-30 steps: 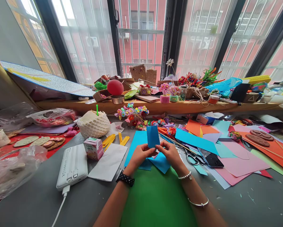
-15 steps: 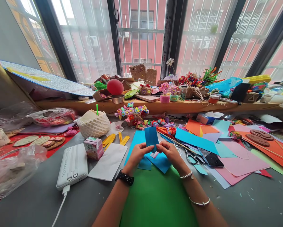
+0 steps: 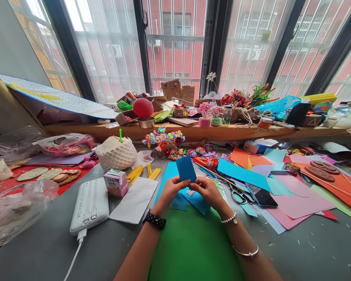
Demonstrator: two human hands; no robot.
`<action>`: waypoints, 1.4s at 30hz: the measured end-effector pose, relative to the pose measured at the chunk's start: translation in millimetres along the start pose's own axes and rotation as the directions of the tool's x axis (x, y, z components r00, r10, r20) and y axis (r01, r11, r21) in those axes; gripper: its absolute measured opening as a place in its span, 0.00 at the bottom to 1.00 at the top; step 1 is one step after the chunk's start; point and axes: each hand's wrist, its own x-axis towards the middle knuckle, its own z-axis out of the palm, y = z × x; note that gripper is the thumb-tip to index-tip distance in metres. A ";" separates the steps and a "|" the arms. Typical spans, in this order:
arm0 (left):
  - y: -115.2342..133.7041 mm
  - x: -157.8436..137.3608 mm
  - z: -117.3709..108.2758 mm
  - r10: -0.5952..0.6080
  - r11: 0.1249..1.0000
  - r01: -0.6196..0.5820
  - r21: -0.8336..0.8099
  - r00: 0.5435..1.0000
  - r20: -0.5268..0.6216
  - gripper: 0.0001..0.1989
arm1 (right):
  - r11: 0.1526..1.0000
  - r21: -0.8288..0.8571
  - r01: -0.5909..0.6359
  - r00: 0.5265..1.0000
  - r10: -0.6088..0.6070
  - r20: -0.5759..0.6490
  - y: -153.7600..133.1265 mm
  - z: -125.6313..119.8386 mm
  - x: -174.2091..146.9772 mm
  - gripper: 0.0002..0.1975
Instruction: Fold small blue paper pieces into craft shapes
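a green surface [image 3: 193, 246] spreads between the forearms. past it, the left hand [image 3: 171, 191] pinches a small blue paper [image 3: 186, 168] by its lower edge; the right hand [image 3: 208, 192] is closed on its lower right corner. the paper rises beyond both, long axis near upright, top leaning left. farther off stand bright flowers [image 3: 163, 137].

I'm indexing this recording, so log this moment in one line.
left hand: pinching small blue paper | right hand: at its lower corner | paper: raised, tilted | nearby: blue sheets, phone, white sheet
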 end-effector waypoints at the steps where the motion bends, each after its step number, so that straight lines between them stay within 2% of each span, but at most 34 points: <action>1: 0.0 0.2 -0.5 0.000 1.000 0.000 0.000 1.000 0.002 0.14 | 1.000 0.007 -0.001 1.000 0.001 0.015 0.0 -0.2 0.2 0.13; 4: 0.8 0.2 -1.6 0.002 1.000 -0.001 0.005 1.000 -0.006 0.12 | 1.000 0.024 -0.017 0.999 0.015 0.049 0.4 -0.9 0.6 0.13; 10: 1.7 -0.6 -1.3 -0.006 1.000 0.007 0.030 1.000 -0.023 0.10 | 0.997 0.073 0.008 0.999 -0.010 0.033 1.3 -2.6 0.0 0.11; 18: -0.6 0.8 -5.0 0.018 1.000 -0.017 -0.011 0.998 0.068 0.11 | 0.983 0.181 0.019 0.998 -0.030 0.056 -5.0 -2.8 -0.3 0.15; 26: 4.6 -2.0 -0.1 -0.005 1.000 0.005 -0.005 1.000 -0.024 0.09 | 0.971 0.238 -0.030 0.998 0.016 0.063 2.5 -0.7 2.1 0.22; 32: 3.0 -1.4 -2.6 0.002 1.000 -0.001 0.011 0.999 -0.050 0.09 | 0.990 0.138 -0.012 0.998 0.003 0.063 1.7 0.2 1.2 0.15; 37: 3.4 -2.5 -1.4 -0.033 0.999 0.032 -0.025 0.999 -0.021 0.09 | 0.986 0.158 -0.044 0.994 0.028 0.102 0.1 0.9 -0.7 0.12; 42: 3.9 -1.5 -3.1 -0.018 1.000 0.020 0.023 0.995 -0.098 0.10 | 0.989 0.135 -0.052 0.988 0.031 0.154 -1.0 -4.3 -0.5 0.11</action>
